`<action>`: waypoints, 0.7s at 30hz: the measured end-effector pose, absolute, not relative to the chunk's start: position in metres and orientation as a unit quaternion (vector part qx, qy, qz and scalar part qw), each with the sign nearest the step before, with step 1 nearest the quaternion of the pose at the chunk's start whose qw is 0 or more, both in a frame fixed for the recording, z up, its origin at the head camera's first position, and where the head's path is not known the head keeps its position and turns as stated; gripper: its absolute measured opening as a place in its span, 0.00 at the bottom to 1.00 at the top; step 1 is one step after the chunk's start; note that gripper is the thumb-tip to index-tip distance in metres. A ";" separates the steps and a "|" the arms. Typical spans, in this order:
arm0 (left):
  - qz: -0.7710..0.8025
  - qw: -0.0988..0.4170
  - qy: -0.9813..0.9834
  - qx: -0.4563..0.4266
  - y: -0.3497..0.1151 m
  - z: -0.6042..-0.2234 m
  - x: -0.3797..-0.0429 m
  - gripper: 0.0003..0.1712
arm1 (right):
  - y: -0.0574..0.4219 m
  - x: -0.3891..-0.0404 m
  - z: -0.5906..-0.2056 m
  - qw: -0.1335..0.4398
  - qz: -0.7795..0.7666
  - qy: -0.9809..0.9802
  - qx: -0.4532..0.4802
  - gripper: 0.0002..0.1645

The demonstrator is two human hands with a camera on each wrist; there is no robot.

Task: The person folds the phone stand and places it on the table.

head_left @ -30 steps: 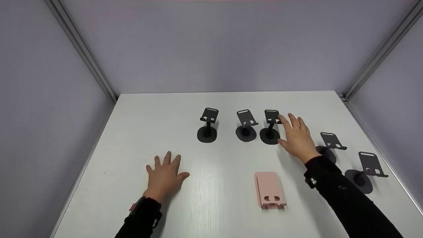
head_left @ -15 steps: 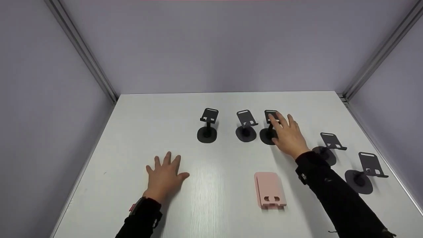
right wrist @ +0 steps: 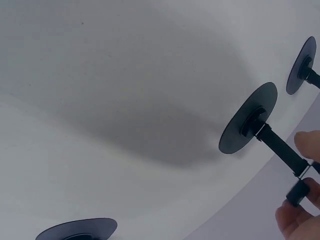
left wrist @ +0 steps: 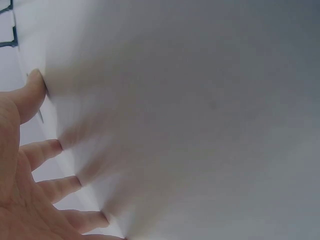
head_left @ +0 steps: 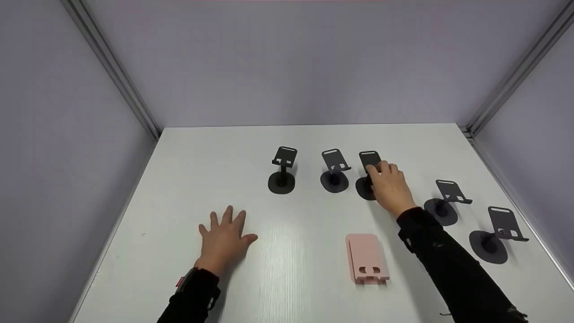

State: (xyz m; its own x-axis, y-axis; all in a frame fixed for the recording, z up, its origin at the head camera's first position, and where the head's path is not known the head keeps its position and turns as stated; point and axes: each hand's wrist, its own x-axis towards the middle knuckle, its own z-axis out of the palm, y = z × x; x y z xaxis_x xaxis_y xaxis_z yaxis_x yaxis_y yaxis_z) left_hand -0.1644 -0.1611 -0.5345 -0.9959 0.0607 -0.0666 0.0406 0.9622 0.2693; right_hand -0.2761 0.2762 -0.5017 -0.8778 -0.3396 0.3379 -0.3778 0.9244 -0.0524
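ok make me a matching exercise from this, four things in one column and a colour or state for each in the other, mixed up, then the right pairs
Things:
1. left hand
2. right hand
3. folded stand
4. table

Colours and states:
A. white
B. holding a black stand
C. fingers spread, fingertips down
D. pink

Right pairs: 1-C, 2-B, 3-D, 4-A

- Dark stands point(head_left: 369, 158): smooth, matt; metal or plastic, cannot tell.
- Pink stand point(head_left: 367, 255), head view's 5 o'clock: smooth, matt, plastic-looking.
- White surface point(head_left: 179, 179): smooth, faintly wood-grained, glossy toward 6 o'clock.
- Black sleeves point(head_left: 453, 264), 4 and 7 o'clock: dull cloth.
- Rails point(head_left: 111, 67), 10 and 2 o'clock: metal-looking.
- Panel point(head_left: 287, 63), 12 o'clock: smooth, matt.
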 end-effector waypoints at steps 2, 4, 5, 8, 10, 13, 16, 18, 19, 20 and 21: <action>0.134 0.034 0.990 0.027 -0.161 -0.535 -0.164 0.45 | 0.277 -0.276 -0.504 0.177 0.054 -0.965 0.186 0.24; 0.135 0.032 0.990 0.027 -0.161 -0.535 -0.164 0.45 | 0.278 -0.275 -0.505 0.190 0.050 -0.962 0.189 0.21; 0.135 0.031 0.990 0.027 -0.161 -0.535 -0.164 0.45 | 0.279 -0.275 -0.506 0.196 0.045 -0.961 0.191 0.19; 0.136 0.030 0.990 0.027 -0.161 -0.534 -0.163 0.45 | 0.281 -0.274 -0.507 0.210 0.028 -0.956 0.202 0.14; 0.133 0.027 0.990 0.028 -0.161 -0.534 -0.163 0.44 | 0.282 -0.273 -0.507 0.222 0.018 -0.951 0.215 0.10; 0.129 0.024 0.991 0.030 -0.161 -0.535 -0.162 0.44 | 0.283 -0.270 -0.507 0.225 0.003 -0.946 0.232 0.07; 0.129 0.026 0.991 0.029 -0.161 -0.536 -0.162 0.44 | 0.284 -0.266 -0.506 0.217 -0.007 -0.944 0.248 0.08; 0.133 0.027 0.990 0.028 -0.161 -0.536 -0.161 0.44 | 0.283 -0.263 -0.503 0.209 -0.011 -0.944 0.255 0.11; 0.134 0.027 0.990 0.027 -0.161 -0.537 -0.161 0.44 | 0.283 -0.262 -0.502 0.210 -0.011 -0.942 0.260 0.12; 0.135 0.026 0.990 0.027 -0.161 -0.537 -0.161 0.44 | 0.282 -0.261 -0.500 0.212 -0.012 -0.940 0.266 0.13; 0.136 0.027 0.990 0.027 -0.161 -0.537 -0.161 0.44 | 0.281 -0.259 -0.499 0.216 -0.014 -0.938 0.272 0.13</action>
